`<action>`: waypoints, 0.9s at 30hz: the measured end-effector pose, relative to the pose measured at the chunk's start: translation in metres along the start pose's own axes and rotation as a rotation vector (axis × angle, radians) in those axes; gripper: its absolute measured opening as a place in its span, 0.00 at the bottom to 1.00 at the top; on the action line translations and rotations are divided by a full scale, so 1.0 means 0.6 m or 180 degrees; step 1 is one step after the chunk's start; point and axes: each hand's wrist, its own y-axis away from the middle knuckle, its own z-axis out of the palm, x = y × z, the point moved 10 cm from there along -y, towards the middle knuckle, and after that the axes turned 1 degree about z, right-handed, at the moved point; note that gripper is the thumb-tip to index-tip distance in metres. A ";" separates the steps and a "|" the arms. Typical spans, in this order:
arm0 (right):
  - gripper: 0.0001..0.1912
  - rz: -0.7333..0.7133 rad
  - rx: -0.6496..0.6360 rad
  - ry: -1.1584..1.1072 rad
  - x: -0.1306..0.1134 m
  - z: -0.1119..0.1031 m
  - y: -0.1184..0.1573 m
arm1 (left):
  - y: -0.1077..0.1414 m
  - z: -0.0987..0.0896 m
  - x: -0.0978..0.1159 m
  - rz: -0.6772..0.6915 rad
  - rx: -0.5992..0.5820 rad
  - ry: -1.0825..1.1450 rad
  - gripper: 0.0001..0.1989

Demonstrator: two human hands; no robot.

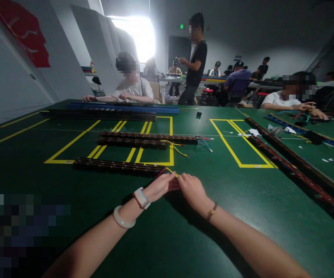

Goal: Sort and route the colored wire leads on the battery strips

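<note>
A long black strip (117, 166) with thin copper-coloured lines along its top lies on the green table. Short yellow, red and blue wires (169, 170) come out of its right end. My left hand (161, 187) is closed on these wires close to the strip's end. My right hand (192, 190) meets it from the right, its fingers pinched around the yellow wire's end. The fingers hide the wire tips. Just beyond lie two similar black strips (146, 138), side by side, with loose red, blue and yellow wires (204, 143) ending in small metal terminals.
Yellow tape (171, 141) marks rectangles on the green table (242, 216). Long dark bars with red wiring (291, 166) run along the right side, near white scraps (254, 132). A blue rail (167, 110) lies at the far edge. Co-workers sit across the table; one person stands behind.
</note>
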 end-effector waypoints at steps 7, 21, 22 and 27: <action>0.21 -0.0035 -0.0030 -0.0121 -0.036 0.012 0.018 | -0.003 -0.007 -0.012 0.0177 0.0256 -0.0012 0.14; 0.11 -0.1013 0.0086 -0.0839 -0.021 -0.094 0.025 | -0.006 -0.017 -0.026 0.0039 0.0313 0.0762 0.06; 0.12 -0.1170 -0.0039 -0.0796 -0.031 -0.084 0.031 | -0.005 -0.016 -0.027 0.0022 0.0321 0.0741 0.06; 0.12 -0.1393 -0.0338 -0.0514 -0.061 -0.039 0.052 | -0.003 -0.019 -0.023 0.0073 0.0409 0.0625 0.08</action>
